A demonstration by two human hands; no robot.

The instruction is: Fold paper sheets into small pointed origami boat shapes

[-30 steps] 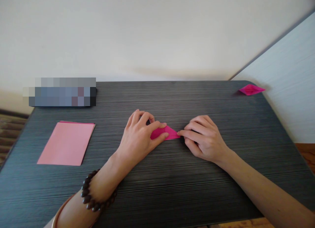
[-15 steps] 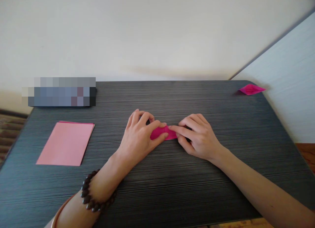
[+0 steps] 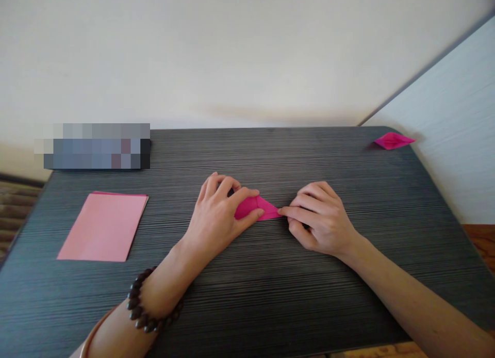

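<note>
A small piece of bright pink origami paper (image 3: 266,207), folded to a point on its right, lies on the dark table in front of me. My left hand (image 3: 218,208) grips its left part, with thumb and index finger pressed onto it and the other fingers curled behind. Some of the paper is hidden under that hand. At the pointed right end, my right hand (image 3: 323,216) has its index fingertip on the tip. Its other fingers are bent in close together, and the thumb lies below them.
A stack of square light pink paper (image 3: 102,227) lies on the left of the table (image 3: 247,296). A folded pink paper piece (image 3: 394,141) sits at the far right corner. A blurred-out box-like object (image 3: 96,151) stands at the back left, near the wall (image 3: 247,53).
My right hand has slid right along the paper to its tip, uncovering the slanted upper right edge. My left hand has stayed in place on the paper.
</note>
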